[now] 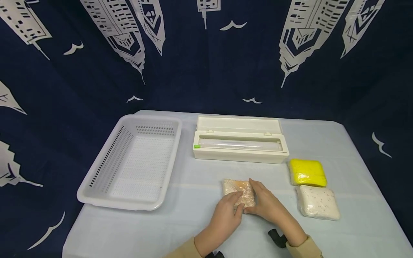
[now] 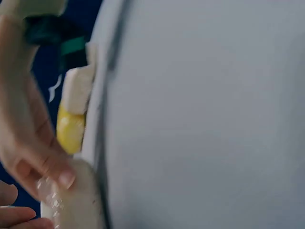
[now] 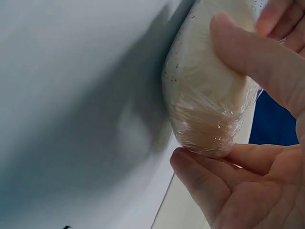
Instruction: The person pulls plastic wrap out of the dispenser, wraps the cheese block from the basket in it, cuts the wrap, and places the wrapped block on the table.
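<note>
A tan, film-wrapped block (image 1: 238, 190) is between my two hands near the table's front, with clear film wrinkled over its surface. My right hand (image 1: 266, 202) grips its right end. In the right wrist view the thumb lies on one face of the wrapped block (image 3: 205, 86) and the fingers support its end; reddish specks show on its pale side. My left hand (image 1: 226, 213) reaches over the block's near left part. In the left wrist view its fingers (image 2: 21, 217) look fairly straight, right at the film.
A yellow wrapped block (image 1: 308, 172) and a white speckled wrapped block (image 1: 318, 202) lie at the right. Behind my hands stands a cream cling film dispenser (image 1: 240, 154), lid up, roll inside. A white perforated basket (image 1: 129, 206) sits on the left of the pale-covered table (image 1: 364, 215).
</note>
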The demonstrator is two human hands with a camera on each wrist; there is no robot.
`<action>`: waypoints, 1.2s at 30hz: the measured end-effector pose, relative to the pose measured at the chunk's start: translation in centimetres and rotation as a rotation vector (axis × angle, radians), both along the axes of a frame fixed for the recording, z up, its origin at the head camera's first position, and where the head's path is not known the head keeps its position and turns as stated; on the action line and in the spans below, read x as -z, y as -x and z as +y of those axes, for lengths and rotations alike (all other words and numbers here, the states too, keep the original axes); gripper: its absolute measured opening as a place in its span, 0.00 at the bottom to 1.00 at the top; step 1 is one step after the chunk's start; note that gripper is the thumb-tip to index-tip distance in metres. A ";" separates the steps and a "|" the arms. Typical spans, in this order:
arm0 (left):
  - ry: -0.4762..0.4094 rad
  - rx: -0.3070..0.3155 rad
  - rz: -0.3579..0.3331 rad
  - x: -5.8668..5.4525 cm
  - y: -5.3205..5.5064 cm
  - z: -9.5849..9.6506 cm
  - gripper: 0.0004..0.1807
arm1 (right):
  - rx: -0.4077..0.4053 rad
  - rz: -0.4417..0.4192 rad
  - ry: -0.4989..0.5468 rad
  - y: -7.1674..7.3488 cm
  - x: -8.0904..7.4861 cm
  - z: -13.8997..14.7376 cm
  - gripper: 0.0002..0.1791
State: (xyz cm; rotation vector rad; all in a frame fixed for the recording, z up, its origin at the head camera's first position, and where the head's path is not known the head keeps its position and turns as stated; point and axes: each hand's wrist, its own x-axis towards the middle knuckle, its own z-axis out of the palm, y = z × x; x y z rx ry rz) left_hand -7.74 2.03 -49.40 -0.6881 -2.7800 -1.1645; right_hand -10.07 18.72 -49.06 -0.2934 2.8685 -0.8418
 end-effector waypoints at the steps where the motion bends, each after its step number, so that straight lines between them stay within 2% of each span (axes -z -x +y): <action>1: 0.048 0.031 0.062 0.2 -0.4 0.2 0.18 | -0.001 0.007 0.000 0.0 0.0 0.0 0.57; 4: 0.225 0.096 0.218 0.8 -1.3 0.9 0.18 | -0.005 0.026 0.001 -0.1 0.1 0.1 0.55; 6: 0.333 0.127 0.271 1.1 -1.9 1.3 0.22 | -0.005 0.039 0.003 -0.1 0.2 0.1 0.52; 9: 0.449 0.175 0.295 1.5 -2.6 1.6 0.30 | -0.004 0.059 0.010 -0.1 0.3 0.1 0.48; 12: 0.476 0.209 0.282 1.8 -3.1 1.8 0.36 | -0.001 0.071 0.020 -0.2 0.5 0.1 0.45; 16: 0.438 0.201 0.305 1.7 -3.1 1.6 0.33 | -0.005 0.076 0.024 -0.4 0.7 0.2 0.48; 18: 0.350 0.149 0.310 1.3 -2.5 1.1 0.28 | -0.009 0.076 0.022 -0.4 0.7 0.2 0.51; 20: 0.226 0.069 0.275 0.6 -1.4 0.3 0.22 | -0.009 0.074 0.016 -0.4 0.7 0.2 0.54; 23: 0.038 -0.077 0.141 -0.2 1.0 -1.0 0.17 | -0.002 0.058 0.023 -0.2 0.8 0.2 0.56; 25: -0.032 -0.155 0.005 -0.5 2.8 -1.9 0.17 | 0.012 0.040 0.035 -0.1 0.8 0.2 0.57; 28: -0.090 -0.201 -0.175 0.0 4.9 -2.8 0.20 | 0.025 0.011 0.061 -0.1 1.0 0.4 0.57; 30: -0.098 -0.197 -0.231 0.4 5.5 -3.0 0.20 | 0.028 -0.001 0.074 -0.1 1.1 0.5 0.57; 31: -0.088 -0.182 -0.223 0.6 5.6 -3.0 0.19 | 0.024 -0.002 0.080 -0.1 1.1 0.5 0.57; 33: -0.037 -0.152 -0.146 0.9 5.4 -2.8 0.16 | 0.017 0.001 0.087 -0.1 1.1 0.6 0.57; 36: 0.112 -0.088 0.061 0.9 4.5 -2.3 0.16 | 0.012 0.006 0.088 -0.1 1.2 0.6 0.56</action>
